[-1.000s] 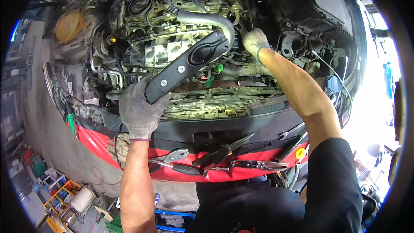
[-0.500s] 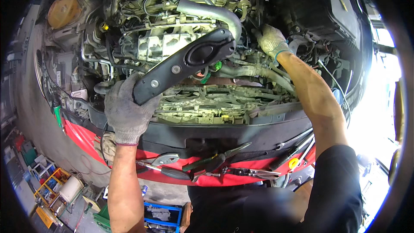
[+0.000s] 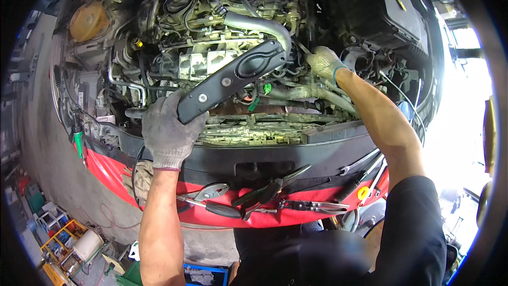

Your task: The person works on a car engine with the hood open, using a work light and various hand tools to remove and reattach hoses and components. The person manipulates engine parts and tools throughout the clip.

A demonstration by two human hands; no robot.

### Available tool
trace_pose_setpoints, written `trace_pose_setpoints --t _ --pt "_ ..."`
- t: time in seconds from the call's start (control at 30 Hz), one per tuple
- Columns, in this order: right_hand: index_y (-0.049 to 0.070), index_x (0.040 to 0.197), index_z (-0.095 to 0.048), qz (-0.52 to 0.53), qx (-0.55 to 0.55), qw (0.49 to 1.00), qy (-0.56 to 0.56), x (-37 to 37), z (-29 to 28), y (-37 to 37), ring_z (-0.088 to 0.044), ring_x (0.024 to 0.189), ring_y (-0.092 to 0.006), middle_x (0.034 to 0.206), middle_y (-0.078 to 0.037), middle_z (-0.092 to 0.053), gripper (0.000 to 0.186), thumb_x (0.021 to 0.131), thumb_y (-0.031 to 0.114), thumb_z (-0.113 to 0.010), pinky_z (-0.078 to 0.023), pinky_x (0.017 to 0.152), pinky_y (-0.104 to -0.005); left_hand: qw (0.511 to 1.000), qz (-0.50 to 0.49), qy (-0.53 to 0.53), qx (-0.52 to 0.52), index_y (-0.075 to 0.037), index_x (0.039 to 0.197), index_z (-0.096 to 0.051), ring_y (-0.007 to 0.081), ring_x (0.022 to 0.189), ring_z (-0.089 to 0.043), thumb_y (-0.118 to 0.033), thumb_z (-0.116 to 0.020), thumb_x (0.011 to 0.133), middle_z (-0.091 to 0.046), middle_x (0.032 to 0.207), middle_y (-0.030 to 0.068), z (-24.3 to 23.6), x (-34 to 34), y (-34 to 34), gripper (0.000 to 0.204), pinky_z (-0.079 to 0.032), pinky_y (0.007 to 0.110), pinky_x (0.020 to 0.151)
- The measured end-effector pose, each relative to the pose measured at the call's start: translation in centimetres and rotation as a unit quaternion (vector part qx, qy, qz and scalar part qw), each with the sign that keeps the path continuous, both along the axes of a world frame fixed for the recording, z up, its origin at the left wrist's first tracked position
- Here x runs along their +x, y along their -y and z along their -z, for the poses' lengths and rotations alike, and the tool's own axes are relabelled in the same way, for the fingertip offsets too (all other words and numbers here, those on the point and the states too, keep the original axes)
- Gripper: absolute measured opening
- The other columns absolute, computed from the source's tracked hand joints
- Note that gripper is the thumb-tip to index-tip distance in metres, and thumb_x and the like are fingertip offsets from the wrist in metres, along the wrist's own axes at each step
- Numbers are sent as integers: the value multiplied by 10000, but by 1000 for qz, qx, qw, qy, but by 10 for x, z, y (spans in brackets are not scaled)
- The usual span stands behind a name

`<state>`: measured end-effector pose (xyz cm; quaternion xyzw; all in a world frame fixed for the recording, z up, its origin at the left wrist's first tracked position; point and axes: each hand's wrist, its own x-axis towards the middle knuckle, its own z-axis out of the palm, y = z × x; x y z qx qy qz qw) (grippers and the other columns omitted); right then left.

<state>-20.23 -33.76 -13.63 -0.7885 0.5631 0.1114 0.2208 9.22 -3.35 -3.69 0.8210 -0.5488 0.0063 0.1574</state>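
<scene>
My left hand (image 3: 172,130), in a grey knit glove, grips the near end of a long flat black plastic duct-like part (image 3: 214,89) with two round metal inserts and an oval raised shape. That part is held slanting above the engine (image 3: 206,63), its far end up to the right. A silver-grey curved pipe (image 3: 259,23) meets or passes behind this far end; which, I cannot tell. My right hand (image 3: 325,63), in a pale glove, is in the bay right of the pipe. Its fingers are closed, partly hidden, near a thin rod-like thing I cannot make out.
On the red-and-black front cover (image 3: 211,209) lie pliers (image 3: 211,191), locking pliers (image 3: 312,206), a spanner (image 3: 360,163) and other tools. An orange-tan reservoir (image 3: 89,22) sits at far left, a black box (image 3: 378,10) at right. A yellow cart (image 3: 61,238) stands on the floor.
The view has shifted slightly, so most things sit a little differently in it. My right hand has drawn slightly nearer and a thin rod-like thing shows by its fingers. My left hand keeps its grip.
</scene>
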Motion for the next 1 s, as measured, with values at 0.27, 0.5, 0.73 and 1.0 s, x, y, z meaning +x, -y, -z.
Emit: trace_pose_setpoints --t 0.27,0.5,0.73,1.0 --pt "-29 1097 -708 70 -80 994 34 4 10 -1 -634 1131 -463 1154 -304 -681 485 927 366 -484 -495 1000 -506 1000 -1 1 8 -127 1176 -693 347 984 -659 -423 -874 666 -689 1039 120 -3 -1 -2 617 -510 479 889" --pt "0 950 -761 67 -76 994 32 36 8 -16 -689 1057 -425 1065 -303 -704 420 948 346 -524 -552 921 -494 1000 2 -10 1 -124 1172 -700 355 957 -663 -419 -876 654 -695 996 127 -6 -1 0 622 -513 479 875" --pt "-47 1000 -742 208 -50 973 80 61 2 -27 -713 1068 -384 1066 -285 -726 337 874 259 -675 -578 917 -437 1000 10 -6 -14 -128 1169 -700 361 956 -658 -416 -876 650 -695 992 126 -5 -1 0 620 -509 482 879" --pt "-28 1082 -728 275 -52 955 97 88 2 -27 -708 1103 -352 1116 -272 -723 373 869 278 -715 -571 949 -413 1000 11 -24 -6 -122 1185 -702 362 970 -657 -397 -874 648 -697 1002 125 -9 1 -2 627 -508 480 892"
